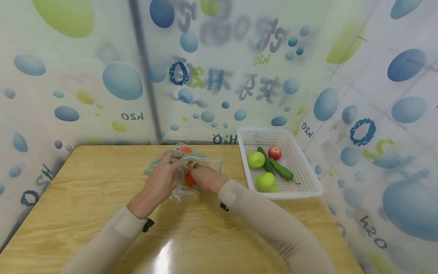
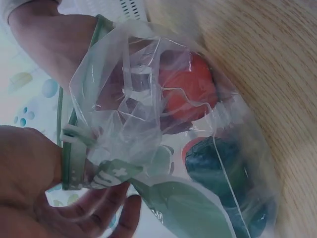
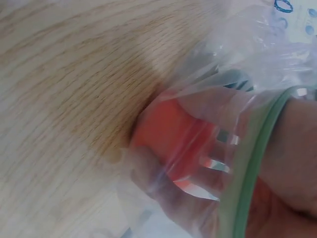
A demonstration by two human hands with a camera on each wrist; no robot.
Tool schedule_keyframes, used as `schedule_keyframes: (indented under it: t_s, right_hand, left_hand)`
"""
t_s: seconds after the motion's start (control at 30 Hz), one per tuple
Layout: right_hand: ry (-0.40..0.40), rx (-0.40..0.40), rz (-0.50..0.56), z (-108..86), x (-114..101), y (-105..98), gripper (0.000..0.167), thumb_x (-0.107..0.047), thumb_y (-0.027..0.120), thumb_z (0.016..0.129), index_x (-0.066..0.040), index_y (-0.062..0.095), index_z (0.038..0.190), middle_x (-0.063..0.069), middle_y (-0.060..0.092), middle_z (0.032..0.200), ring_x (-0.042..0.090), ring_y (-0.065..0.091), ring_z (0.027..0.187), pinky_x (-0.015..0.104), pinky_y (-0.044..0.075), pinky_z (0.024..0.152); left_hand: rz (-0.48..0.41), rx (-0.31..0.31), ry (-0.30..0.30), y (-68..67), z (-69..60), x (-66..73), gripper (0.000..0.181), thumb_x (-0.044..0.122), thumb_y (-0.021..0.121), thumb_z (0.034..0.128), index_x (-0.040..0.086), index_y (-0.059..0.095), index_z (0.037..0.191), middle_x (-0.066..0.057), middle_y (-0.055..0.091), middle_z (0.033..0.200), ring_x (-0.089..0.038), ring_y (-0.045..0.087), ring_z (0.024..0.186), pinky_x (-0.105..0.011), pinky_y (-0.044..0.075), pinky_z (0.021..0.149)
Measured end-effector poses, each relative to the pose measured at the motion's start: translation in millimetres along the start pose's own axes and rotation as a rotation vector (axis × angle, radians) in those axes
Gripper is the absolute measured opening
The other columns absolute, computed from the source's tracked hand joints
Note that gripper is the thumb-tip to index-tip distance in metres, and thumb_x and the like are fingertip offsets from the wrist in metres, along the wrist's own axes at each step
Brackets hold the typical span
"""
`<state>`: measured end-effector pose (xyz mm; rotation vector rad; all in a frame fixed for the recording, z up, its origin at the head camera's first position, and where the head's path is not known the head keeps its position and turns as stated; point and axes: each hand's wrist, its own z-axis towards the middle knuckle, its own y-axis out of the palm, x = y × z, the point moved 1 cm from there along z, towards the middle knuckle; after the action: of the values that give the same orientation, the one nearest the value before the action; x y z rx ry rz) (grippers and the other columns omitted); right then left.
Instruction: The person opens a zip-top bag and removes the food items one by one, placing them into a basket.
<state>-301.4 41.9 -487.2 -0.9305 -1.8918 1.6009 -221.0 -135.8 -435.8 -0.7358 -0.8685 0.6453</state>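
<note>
A clear zip bag with green print and a green zip edge lies on the table. My left hand holds its mouth, the rim running between thumb and fingers in the left wrist view. Through that mouth reaches my right hand, with its fingers inside the bag. They grip a red tomato, round and smooth, seen through the plastic close to the tabletop. Dark green shapes show beside it in the left wrist view; whether they are contents or print, I cannot tell.
To the right, a white plastic basket stands on the wooden table. It holds a red apple, two light green fruits, a cucumber and a green pepper. Patterned walls border the table's back and sides.
</note>
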Motion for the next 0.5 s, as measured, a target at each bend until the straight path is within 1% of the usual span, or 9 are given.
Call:
schedule_keyframes:
  t_s: [0.1, 0.13, 0.17, 0.2, 0.27, 0.33, 0.37, 0.43, 0.5]
  right_hand:
    - [-0.025, 0.012, -0.045, 1.8, 1, 6, 0.062, -0.029, 0.078, 0.113, -0.007, 0.056, 0.166, 0.014, 0.075, 0.143, 0.022, 0.077, 0.123, 0.035, 0.066, 0.106]
    - [-0.030, -0.003, -0.047, -8.4, -7, -8, 0.058, -0.024, 0.079, 0.112, -0.006, 0.058, 0.163, 0.015, 0.076, 0.142, 0.023, 0.078, 0.125, 0.035, 0.066, 0.106]
    - [-0.028, -0.008, -0.057, -12.5, -10, -12, 0.053, -0.022, 0.079, 0.112, -0.005, 0.061, 0.159, 0.015, 0.077, 0.141, 0.024, 0.078, 0.124, 0.035, 0.066, 0.106]
    - [-0.031, -0.011, -0.065, -16.3, -13, -14, 0.051, -0.020, 0.079, 0.112, -0.005, 0.062, 0.158, 0.015, 0.078, 0.140, 0.024, 0.078, 0.125, 0.035, 0.066, 0.107]
    - [-0.029, -0.039, -0.079, -28.7, -22, -26, 0.051, -0.018, 0.079, 0.112, -0.005, 0.064, 0.159, 0.016, 0.078, 0.145, 0.025, 0.078, 0.129, 0.033, 0.064, 0.112]
    - [-0.065, -0.035, -0.110, -36.5, -27, -31, 0.050, -0.023, 0.078, 0.113, -0.005, 0.065, 0.158, 0.014, 0.078, 0.145, 0.024, 0.078, 0.130, 0.033, 0.064, 0.113]
    - [-0.086, -0.031, -0.120, -38.7, -29, -32, 0.050, -0.026, 0.079, 0.113, -0.006, 0.067, 0.157, 0.013, 0.078, 0.146, 0.024, 0.077, 0.132, 0.033, 0.063, 0.115]
    - [-0.154, 0.006, -0.143, -39.4, -28, -27, 0.050, -0.030, 0.081, 0.111, -0.008, 0.069, 0.154, 0.010, 0.079, 0.147, 0.023, 0.076, 0.135, 0.036, 0.063, 0.118]
    - [-0.205, 0.036, -0.172, -36.7, -25, -18, 0.050, -0.029, 0.084, 0.108, -0.011, 0.071, 0.153, 0.007, 0.078, 0.149, 0.023, 0.072, 0.142, 0.036, 0.059, 0.124]
  left_hand:
    - [0.047, -0.014, -0.027, 0.2, 0.5, 0.0, 0.039, -0.014, 0.062, 0.1050, -0.001, 0.081, 0.136, -0.029, 0.067, 0.146, -0.036, 0.076, 0.091, -0.048, 0.066, 0.074]
    - [0.055, -0.016, -0.039, 0.5, 0.5, -0.1, 0.038, -0.011, 0.063, 0.1070, -0.002, 0.079, 0.140, -0.029, 0.067, 0.146, -0.036, 0.075, 0.089, -0.049, 0.064, 0.072]
    - [0.067, -0.017, -0.056, 0.6, 0.6, -0.1, 0.037, -0.007, 0.065, 0.1083, -0.003, 0.077, 0.144, -0.029, 0.068, 0.146, -0.038, 0.076, 0.093, -0.052, 0.064, 0.075]
    - [0.076, -0.020, -0.077, 0.9, 0.5, -0.1, 0.037, -0.002, 0.068, 0.1095, -0.004, 0.075, 0.146, -0.029, 0.068, 0.147, -0.041, 0.076, 0.097, -0.058, 0.064, 0.079]
    - [0.087, -0.038, -0.132, 1.9, 0.7, -0.8, 0.041, 0.008, 0.073, 0.1108, -0.003, 0.071, 0.151, -0.030, 0.066, 0.153, -0.051, 0.074, 0.115, -0.073, 0.062, 0.091]
    - [0.101, -0.066, -0.188, 2.7, 1.0, -2.5, 0.049, 0.017, 0.078, 0.1105, 0.000, 0.068, 0.155, -0.030, 0.061, 0.162, -0.061, 0.065, 0.138, -0.089, 0.053, 0.105]
    - [0.108, -0.083, -0.215, 3.1, 1.1, -3.7, 0.052, 0.021, 0.080, 0.1101, 0.003, 0.067, 0.158, -0.029, 0.058, 0.167, -0.065, 0.059, 0.147, -0.096, 0.045, 0.110]
    - [0.106, -0.124, -0.255, 4.6, 1.2, -7.8, 0.058, 0.025, 0.082, 0.1093, 0.006, 0.064, 0.161, -0.030, 0.049, 0.175, -0.070, 0.050, 0.154, -0.100, 0.037, 0.115]
    - [0.101, -0.160, -0.274, 6.1, 1.2, -12.0, 0.061, 0.027, 0.084, 0.1077, 0.007, 0.063, 0.162, -0.032, 0.042, 0.180, -0.072, 0.047, 0.156, -0.102, 0.035, 0.115]
